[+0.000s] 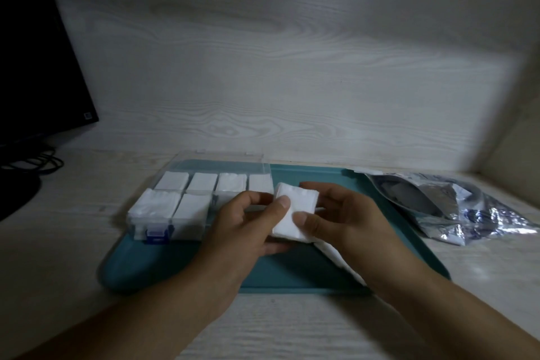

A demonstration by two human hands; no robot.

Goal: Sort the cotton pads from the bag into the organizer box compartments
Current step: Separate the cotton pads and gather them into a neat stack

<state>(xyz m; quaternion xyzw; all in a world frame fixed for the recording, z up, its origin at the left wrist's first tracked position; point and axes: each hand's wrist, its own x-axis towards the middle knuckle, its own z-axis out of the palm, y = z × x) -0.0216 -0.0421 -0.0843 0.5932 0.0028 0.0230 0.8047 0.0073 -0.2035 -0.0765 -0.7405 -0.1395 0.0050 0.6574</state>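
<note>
Both forearms are extending forward, the left hand and right hand each pinching, thumb on top, one shared stack of white square cotton pads.

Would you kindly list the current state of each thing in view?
Organizer box: lid open, visible compartments filled with pads.
Stack of cotton pads: held above the tray.
Left hand: grips the stack.
Right hand: grips the stack.
Bag: crumpled, lying beside the tray.
Tray: flat on the table.
</note>
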